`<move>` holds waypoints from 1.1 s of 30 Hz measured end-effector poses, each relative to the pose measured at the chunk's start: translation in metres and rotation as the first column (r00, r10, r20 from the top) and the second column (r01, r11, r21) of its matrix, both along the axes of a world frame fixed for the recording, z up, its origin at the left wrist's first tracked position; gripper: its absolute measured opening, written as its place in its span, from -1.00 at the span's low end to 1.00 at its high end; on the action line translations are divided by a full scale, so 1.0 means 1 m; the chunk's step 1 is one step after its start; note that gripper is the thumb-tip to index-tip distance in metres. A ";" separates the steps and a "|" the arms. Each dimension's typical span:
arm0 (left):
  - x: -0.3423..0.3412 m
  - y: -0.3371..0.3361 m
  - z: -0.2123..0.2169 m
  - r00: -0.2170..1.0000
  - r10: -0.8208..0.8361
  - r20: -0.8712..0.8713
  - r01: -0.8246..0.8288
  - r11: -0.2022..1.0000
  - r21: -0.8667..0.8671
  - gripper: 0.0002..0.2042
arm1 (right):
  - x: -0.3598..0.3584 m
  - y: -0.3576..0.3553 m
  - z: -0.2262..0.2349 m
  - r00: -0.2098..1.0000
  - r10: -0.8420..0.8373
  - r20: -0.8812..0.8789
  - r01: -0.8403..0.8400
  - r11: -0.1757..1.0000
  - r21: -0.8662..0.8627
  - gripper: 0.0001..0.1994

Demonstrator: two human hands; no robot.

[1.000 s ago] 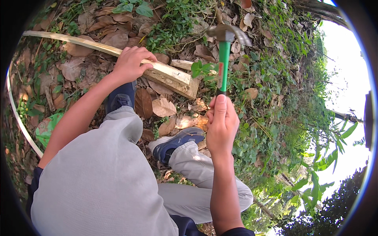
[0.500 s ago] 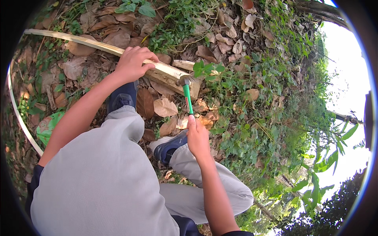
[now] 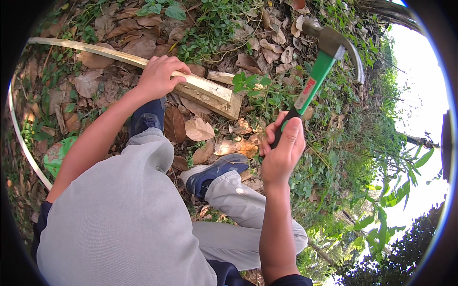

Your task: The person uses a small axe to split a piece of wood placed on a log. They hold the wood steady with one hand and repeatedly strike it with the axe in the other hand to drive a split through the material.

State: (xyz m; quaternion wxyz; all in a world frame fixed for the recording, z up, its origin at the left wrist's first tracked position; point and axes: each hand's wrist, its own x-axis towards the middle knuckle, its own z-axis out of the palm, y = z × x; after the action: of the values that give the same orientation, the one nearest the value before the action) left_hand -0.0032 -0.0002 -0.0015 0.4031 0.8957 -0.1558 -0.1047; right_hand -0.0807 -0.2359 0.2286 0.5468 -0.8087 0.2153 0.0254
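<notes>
My right hand (image 3: pixel 282 152) grips the black end of a claw hammer (image 3: pixel 316 78) with a green shaft. The hammer is raised, its steel head up and to the right, apart from the wood. My left hand (image 3: pixel 163 78) is wrapped over a long pale wooden strip (image 3: pixel 210 87), which runs from the far left to the middle. Under the strip's right end lies a thicker wooden block (image 3: pixel 233 108). Whether a nail stands in the wood cannot be made out.
Dry brown leaves (image 3: pixel 199 129) and green creeping plants (image 3: pixel 296 157) cover the ground. A wood scrap (image 3: pixel 222 77) lies behind the block. My blue shoe (image 3: pixel 217 174) rests just in front of it. A thin pale curved strip (image 3: pixel 24 138) arcs along the left.
The hammer has lifted off the strip's right end and swung up and to the right with my right hand. My left hand stays on the strip.
</notes>
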 end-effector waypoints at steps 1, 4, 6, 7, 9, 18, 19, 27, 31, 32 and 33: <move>0.000 -0.001 0.000 1.000 -0.002 0.003 0.002 1.000 -0.004 -0.82 | -0.007 0.000 -0.014 1.000 -0.011 0.011 0.011 0.999 0.033 -0.58; 0.000 -0.002 0.000 1.000 -0.004 0.007 0.004 1.000 -0.002 -0.82 | -0.032 -0.006 -0.064 0.932 0.150 -0.331 -0.282 0.872 -0.400 -0.52; 0.000 -0.001 -0.002 1.000 -0.004 0.018 0.004 1.000 0.000 -0.83 | -0.048 -0.007 -0.088 0.826 0.116 -0.552 -0.352 0.870 -0.344 -0.47; 0.000 -0.001 -0.004 1.000 -0.004 0.023 0.004 1.000 0.003 -0.83 | -0.055 -0.008 -0.091 0.828 0.095 -0.553 -0.364 0.841 -0.400 -0.46; 0.000 -0.002 -0.007 0.998 -0.002 0.065 0.003 1.000 -0.029 -0.83 | -0.059 -0.012 -0.092 0.818 0.063 -0.572 -0.374 0.814 -0.444 -0.45; 0.000 -0.002 -0.003 1.000 -0.002 0.008 0.002 1.000 -0.005 -0.83 | -0.021 -0.024 -0.028 0.792 0.091 -0.604 -0.414 0.807 -0.421 -0.43; 0.000 -0.001 -0.003 1.000 0.000 0.008 0.000 1.000 -0.009 -0.83 | -0.019 -0.022 -0.022 0.847 0.084 -0.524 -0.347 0.834 -0.428 -0.49; 0.001 -0.002 0.001 1.000 -0.008 0.005 0.008 1.000 -0.002 -0.83 | -0.026 -0.014 -0.048 0.988 0.155 -0.024 -0.151 0.905 -0.398 -0.60; 0.000 -0.003 -0.003 1.000 0.002 0.007 -0.002 1.000 -0.018 -0.83 | -0.060 -0.025 -0.102 0.889 0.215 -0.404 -0.407 0.773 -0.487 -0.55; 0.000 -0.004 -0.002 1.000 -0.003 0.006 0.003 1.000 -0.014 -0.83 | -0.073 -0.027 -0.113 0.894 0.188 -0.408 -0.390 0.775 -0.497 -0.54; 0.000 -0.002 -0.003 1.000 -0.003 0.004 0.003 1.000 -0.006 -0.83 | -0.077 -0.024 -0.114 0.896 0.168 -0.412 -0.378 0.776 -0.505 -0.53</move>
State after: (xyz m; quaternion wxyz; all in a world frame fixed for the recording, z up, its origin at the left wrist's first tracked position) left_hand -0.0035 -0.0025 -0.0041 0.4055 0.8944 -0.1582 -0.1031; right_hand -0.1580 -0.2600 0.1144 0.2220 -0.9404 0.1834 0.1807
